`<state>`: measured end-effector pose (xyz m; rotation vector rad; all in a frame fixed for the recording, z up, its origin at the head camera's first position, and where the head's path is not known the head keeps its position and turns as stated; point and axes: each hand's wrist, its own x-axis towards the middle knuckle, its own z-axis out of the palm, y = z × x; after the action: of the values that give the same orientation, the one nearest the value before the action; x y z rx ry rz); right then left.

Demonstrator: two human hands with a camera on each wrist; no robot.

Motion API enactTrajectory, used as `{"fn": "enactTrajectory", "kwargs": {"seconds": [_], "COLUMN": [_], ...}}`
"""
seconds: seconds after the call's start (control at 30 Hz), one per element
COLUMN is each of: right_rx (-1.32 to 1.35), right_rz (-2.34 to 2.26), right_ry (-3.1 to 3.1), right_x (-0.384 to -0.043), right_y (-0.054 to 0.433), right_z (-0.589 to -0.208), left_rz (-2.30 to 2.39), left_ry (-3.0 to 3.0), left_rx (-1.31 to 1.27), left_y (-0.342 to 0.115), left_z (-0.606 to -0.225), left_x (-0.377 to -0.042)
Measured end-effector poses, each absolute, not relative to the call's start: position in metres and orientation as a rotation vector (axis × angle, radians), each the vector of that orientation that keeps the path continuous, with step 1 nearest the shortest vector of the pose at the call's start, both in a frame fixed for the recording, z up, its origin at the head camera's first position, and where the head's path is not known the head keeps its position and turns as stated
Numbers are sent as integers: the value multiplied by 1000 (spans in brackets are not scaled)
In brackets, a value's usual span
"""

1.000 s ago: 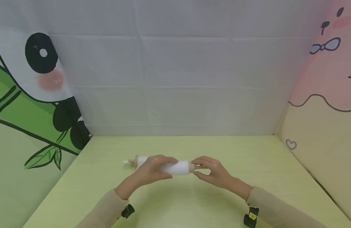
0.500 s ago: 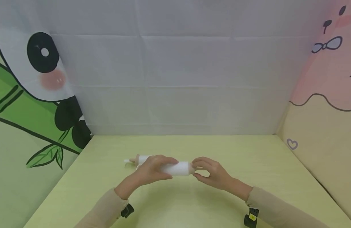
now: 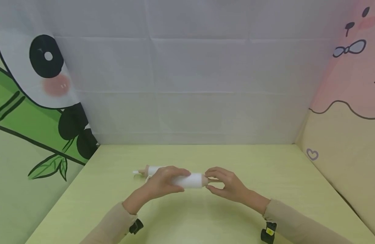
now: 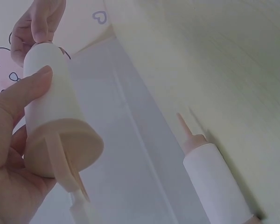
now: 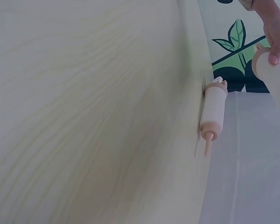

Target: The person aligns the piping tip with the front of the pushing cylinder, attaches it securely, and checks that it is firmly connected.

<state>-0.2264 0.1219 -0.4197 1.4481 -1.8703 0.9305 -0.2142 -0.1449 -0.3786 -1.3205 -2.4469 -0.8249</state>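
Observation:
My left hand (image 3: 164, 181) grips a white bottle with beige ends (image 3: 191, 180), held level above the table. Its wide beige base carries a curved strap with a pale tip (image 4: 63, 163), seen in the left wrist view. At the other end, the fingertips and thumb of my right hand (image 3: 228, 184) pinch the beige collar (image 3: 204, 180). A thin nozzle (image 3: 214, 180) runs from this collar into the space between those fingers. A second bottle of the same kind (image 4: 217, 182) lies on its side on the table; the left hand partly hides it in the head view.
The pale yellow table (image 3: 187, 217) ends at a grey-white cloth backdrop (image 3: 190, 84). A panda-printed panel (image 3: 38, 101) stands at the left and a pink and cream panel (image 3: 349, 112) at the right. Small cameras (image 3: 136, 226) are strapped to both wrists.
The right hand's fingers shift slightly round the collar; a finger covered the nozzle half a second ago, and it shows again now. The left hand and both bottles keep their places.

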Motion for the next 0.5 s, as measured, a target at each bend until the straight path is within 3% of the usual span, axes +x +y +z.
{"fn": "enactTrajectory", "kwargs": {"seconds": [0.5], "right_rx": [1415], "right_rz": [867], "right_ry": [-1859], "right_x": [-227], "right_y": [119], "right_z": [-418], "left_rz": [-834], "left_ry": [-2471], "left_rx": [-1288], "left_y": [-143], "left_z": [-379], "left_x": [-215]}}
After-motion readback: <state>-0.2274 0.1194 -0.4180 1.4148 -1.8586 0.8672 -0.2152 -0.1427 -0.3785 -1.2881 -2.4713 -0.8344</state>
